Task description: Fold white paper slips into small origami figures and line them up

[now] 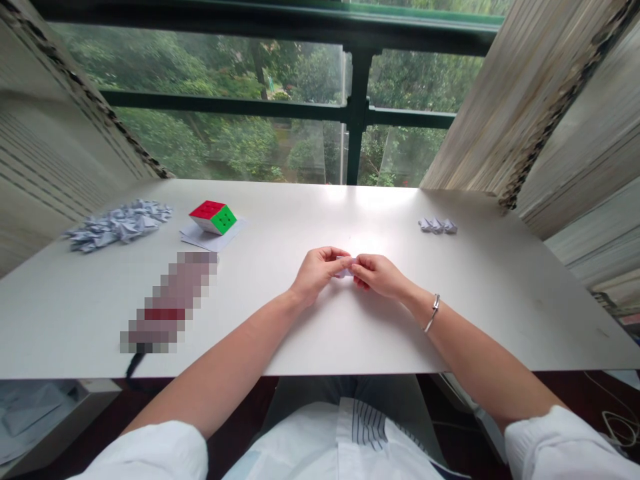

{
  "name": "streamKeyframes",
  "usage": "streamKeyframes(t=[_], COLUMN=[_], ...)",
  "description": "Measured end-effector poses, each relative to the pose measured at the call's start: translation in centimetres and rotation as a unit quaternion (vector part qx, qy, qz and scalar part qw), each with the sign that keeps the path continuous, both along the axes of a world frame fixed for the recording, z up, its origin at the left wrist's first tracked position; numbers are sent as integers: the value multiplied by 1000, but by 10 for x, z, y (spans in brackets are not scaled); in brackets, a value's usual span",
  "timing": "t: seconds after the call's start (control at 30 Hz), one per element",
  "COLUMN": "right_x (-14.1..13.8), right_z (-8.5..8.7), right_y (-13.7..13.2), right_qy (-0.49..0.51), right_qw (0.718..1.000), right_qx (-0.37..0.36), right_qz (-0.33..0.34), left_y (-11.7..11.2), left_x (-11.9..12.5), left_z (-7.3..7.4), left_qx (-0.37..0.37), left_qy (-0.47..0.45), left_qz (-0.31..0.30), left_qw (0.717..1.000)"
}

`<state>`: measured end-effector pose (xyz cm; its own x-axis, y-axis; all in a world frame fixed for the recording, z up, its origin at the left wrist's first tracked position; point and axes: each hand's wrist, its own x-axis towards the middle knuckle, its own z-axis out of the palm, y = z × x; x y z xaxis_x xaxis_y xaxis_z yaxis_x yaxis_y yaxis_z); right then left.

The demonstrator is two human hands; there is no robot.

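My left hand (316,273) and my right hand (381,275) meet over the middle of the white table (320,320). Both pinch a small folded piece of white paper (346,265) between the fingertips, just above the tabletop. Most of the paper is hidden by the fingers. A silver bracelet (433,312) sits on my right wrist.
A heap of folded paper pieces (119,224) lies at the far left. A red and green puzzle cube (213,217) rests on a stack of small paper sheets (210,237). A few folded pieces (438,225) lie at the far right. A blurred-out object (170,301) lies at left front. A window stands behind the table.
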<state>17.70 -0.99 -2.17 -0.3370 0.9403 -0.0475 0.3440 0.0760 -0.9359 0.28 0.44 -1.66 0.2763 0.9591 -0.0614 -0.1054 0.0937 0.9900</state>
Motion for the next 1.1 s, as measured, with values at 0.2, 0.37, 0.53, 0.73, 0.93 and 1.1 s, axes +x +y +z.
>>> streamKeyframes(t=[0.2, 0.37, 0.53, 0.73, 0.93, 1.1], right_x=[-2, -2, -1, 1, 1, 3], right_z=[0, -2, -5, -4, -1, 6], right_y=[-2, -1, 0, 0, 0, 0], right_qy=[-45, -57, -44, -38, -29, -27], right_qw=[998, 996, 995, 995, 997, 999], right_qx=[39, 48, 47, 51, 39, -9], right_qz=[23, 45, 71, 72, 51, 30], left_y=[-2, -1, -3, 0, 5, 6], left_x=[0, 2, 3, -2, -6, -8], left_z=[0, -4, 1, 3, -1, 0], left_qx=[9, -23, -65, -80, -58, -47], left_qy=[-6, -30, -53, -53, -39, -31], left_qz=[-28, -30, -39, -42, -16, -5], left_qw=[1000, 999, 996, 995, 997, 998])
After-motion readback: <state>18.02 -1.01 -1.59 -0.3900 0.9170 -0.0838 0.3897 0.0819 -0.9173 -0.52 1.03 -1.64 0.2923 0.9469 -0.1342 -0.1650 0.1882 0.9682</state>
